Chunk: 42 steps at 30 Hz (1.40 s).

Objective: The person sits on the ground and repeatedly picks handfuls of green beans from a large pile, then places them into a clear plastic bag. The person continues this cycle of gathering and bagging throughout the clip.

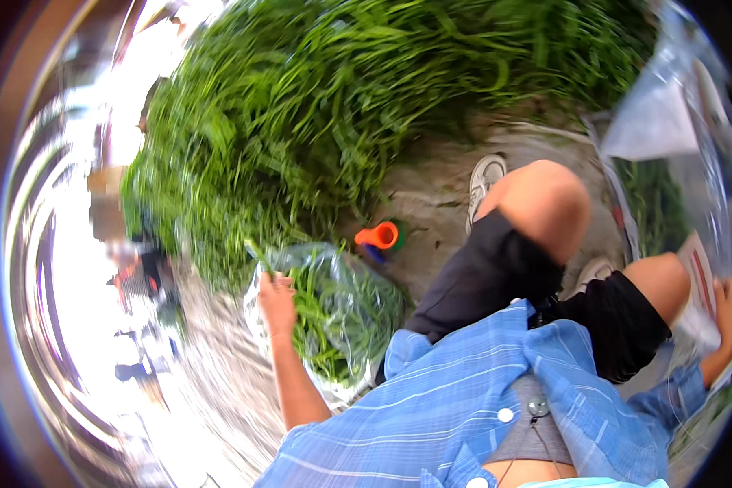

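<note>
My left hand [276, 294] is closed on a few green stalks [259, 258] at the rim of an open clear plastic bag [346, 301] that holds long leafy greens, at my left side. At the far right, my right hand [725, 305] grips the side of a large clear plastic bag [675, 122] with white printed panels and dark greens inside. An orange tool or container [364, 237], with blue and green parts beside it, lies on the pale ground sheet between the left bag and my feet; its exact kind is unclear.
A big heap of long leafy greens [366, 89] fills the upper middle. My bent knees and shoes [486, 175] are at centre right on the sheet [431, 187]. At the left, blurred in glare, a person [142, 276] is beside a cardboard-coloured box [104, 203].
</note>
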Each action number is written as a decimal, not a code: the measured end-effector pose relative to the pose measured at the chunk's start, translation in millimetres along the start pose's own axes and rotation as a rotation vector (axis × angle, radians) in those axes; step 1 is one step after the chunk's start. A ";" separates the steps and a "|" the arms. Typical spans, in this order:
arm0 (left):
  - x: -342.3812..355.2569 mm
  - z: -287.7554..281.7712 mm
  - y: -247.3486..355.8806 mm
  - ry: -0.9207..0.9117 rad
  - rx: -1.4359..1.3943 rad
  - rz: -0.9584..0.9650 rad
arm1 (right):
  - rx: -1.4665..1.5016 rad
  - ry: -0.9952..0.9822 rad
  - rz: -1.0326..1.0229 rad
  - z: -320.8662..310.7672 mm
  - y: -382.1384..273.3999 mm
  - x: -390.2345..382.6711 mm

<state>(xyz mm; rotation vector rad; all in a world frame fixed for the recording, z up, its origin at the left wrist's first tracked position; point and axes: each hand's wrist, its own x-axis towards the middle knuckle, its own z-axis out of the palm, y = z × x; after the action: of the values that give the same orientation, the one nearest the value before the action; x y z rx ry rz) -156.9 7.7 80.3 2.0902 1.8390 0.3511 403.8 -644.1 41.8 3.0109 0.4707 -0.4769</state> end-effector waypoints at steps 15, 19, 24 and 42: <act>-98.9 41.3 -157.8 0.115 0.657 -0.489 | -0.318 0.090 0.350 -13.2 70.1 3.4; -91.1 43.7 -163.5 0.529 0.787 -0.276 | -0.180 0.411 0.130 -34.4 -17.4 44.7; -49.3 150.2 -47.7 -0.203 -0.247 0.126 | 0.181 0.348 -0.335 -97.5 -301.3 63.5; -53.1 389.9 -40.5 -0.872 -0.717 -1.121 | 0.006 -1.529 -0.142 316.7 -443.1 141.7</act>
<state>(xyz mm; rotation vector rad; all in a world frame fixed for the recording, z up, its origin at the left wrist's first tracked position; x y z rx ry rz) -46.1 -74.0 -290.6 0.4136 1.6170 -0.1741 303.7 -214.0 -307.0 1.7174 0.4468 -2.3120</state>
